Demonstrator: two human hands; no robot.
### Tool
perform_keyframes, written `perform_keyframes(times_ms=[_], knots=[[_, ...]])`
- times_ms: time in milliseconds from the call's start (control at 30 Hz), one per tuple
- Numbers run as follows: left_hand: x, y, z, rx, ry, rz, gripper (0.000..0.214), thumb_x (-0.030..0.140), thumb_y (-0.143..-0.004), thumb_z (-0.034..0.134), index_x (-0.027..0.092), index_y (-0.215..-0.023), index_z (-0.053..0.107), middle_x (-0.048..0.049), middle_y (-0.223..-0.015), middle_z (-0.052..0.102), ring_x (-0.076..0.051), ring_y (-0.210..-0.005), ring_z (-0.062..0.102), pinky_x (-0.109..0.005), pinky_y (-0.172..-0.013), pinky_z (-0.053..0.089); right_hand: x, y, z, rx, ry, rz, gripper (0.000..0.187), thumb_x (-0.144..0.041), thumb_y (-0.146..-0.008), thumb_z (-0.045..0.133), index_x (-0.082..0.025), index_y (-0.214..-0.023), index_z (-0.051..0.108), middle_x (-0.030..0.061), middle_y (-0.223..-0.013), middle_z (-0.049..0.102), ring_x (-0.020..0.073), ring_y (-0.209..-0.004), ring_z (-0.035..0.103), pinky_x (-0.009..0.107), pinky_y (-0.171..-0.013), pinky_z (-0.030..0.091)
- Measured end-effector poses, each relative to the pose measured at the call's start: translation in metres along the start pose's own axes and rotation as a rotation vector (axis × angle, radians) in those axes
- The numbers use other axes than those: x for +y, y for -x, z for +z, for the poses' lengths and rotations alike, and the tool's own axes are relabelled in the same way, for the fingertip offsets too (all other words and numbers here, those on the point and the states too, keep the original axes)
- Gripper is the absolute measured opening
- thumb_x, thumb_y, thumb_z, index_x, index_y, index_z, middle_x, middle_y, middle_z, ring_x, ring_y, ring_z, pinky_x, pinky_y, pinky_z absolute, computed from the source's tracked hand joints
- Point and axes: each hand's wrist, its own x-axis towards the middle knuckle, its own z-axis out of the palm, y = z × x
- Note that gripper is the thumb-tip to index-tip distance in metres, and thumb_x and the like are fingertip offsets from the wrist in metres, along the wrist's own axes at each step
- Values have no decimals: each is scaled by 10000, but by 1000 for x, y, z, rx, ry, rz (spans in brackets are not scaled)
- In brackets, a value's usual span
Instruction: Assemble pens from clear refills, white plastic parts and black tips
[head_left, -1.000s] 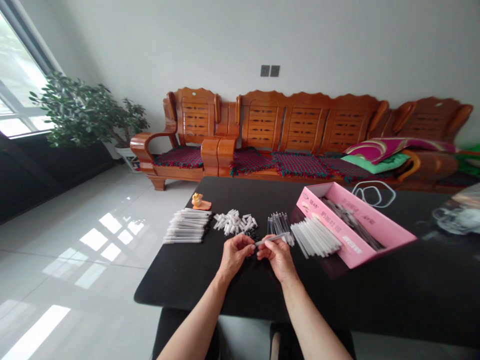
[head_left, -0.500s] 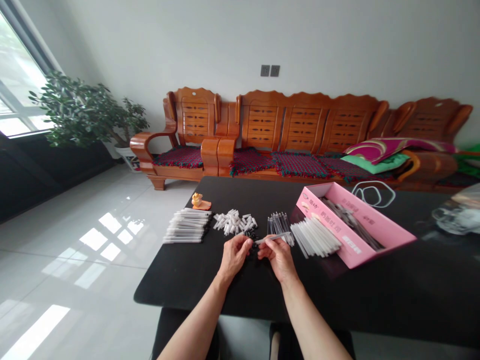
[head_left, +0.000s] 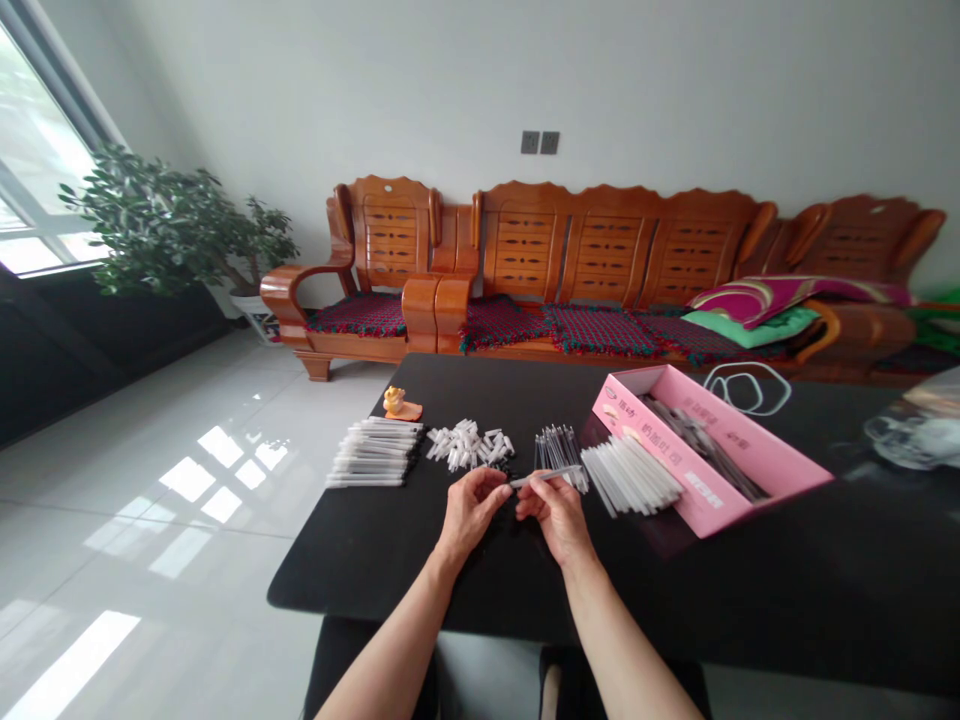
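My right hand [head_left: 556, 516] pinches a thin pen barrel [head_left: 547, 477] that points up and to the right over the black table [head_left: 750, 580]. My left hand [head_left: 468, 509] is closed at the barrel's left end, its fingertips pinched on a small part that I cannot make out. Just beyond the hands lie a heap of small white caps [head_left: 469, 444], a few black bits [head_left: 507, 468], a bunch of dark refills [head_left: 556, 446] and a row of white tubes [head_left: 630, 472].
A stack of finished white pens [head_left: 373, 452] lies at the table's left, with a small orange figurine [head_left: 398, 403] behind it. An open pink box [head_left: 712, 445] with dark refills sits to the right. A wooden sofa [head_left: 600, 270] and a potted plant [head_left: 172, 225] stand behind.
Both hands stay together at the barrel; the left fingers have shifted slightly at its end. Nothing else has moved.
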Motion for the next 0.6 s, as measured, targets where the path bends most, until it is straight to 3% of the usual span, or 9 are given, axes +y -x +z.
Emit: perform_keyframes(times_ms=[167,433,600], knots=[[-4,0,0,-16,-71,3,347,450,-860,585,140,-719,651,9,-554,557,-96,-502,492,-189,-481,355,0,0,0,1,22,1,224,-304,-762,763,-150,-878,647,26,-656,713,165,-474,668,265,-446,567],[3,-1,0,29,-16,25,276,409,-799,669,149,-891,677,-15,-704,635,-114,-598,538,-196,-548,416,-1,0,1,-1,28,0,223,-309,-768,757,-150,-880,648,26,-659,710,161,-477,666,263,-449,566],[3,0,-1,-3,-137,18,347,445,-876,556,147,-727,655,6,-582,553,-99,-529,473,-188,-493,343,0,0,1,5,33,8,228,-309,-760,762,-153,-880,647,24,-654,710,158,-469,660,264,-443,565]])
